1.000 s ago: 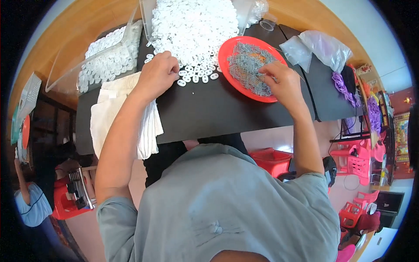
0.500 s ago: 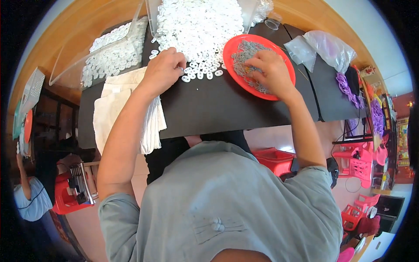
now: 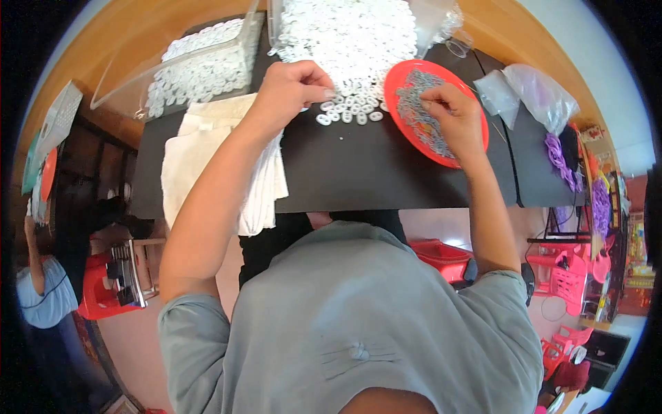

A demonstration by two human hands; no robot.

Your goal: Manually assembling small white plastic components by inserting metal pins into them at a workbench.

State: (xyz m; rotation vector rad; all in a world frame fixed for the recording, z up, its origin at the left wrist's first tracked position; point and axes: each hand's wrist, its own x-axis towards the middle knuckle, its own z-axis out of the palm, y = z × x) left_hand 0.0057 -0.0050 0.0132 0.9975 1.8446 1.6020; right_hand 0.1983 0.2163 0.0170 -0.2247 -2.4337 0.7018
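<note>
My left hand [image 3: 291,91] is closed in a pinch at the near left edge of a pile of small white oval pieces with holes [image 3: 348,41]. Whatever lies between its fingertips is too small to make out. Over a red plate [image 3: 441,161] of thin grey metal pieces [image 3: 422,116], my right hand [image 3: 456,119] has thumb and fingers pressed together. I cannot tell what it pinches. Loose white ovals lie spread on the dark table just right of my left fingertips.
Folded cream cloths [image 3: 200,162] lie under my left forearm. A clear bin [image 3: 200,72] with more white ovals stands at the far left. Clear plastic bags [image 3: 541,96] and purple cord [image 3: 560,160] are at the right. A co-worker [image 3: 47,293] is at the far left.
The whole view has shifted a little. My right fingers, earlier spread down among the grey pieces, have drawn together in a pinch. My left hand has turned, with its fingertips pointing right.
</note>
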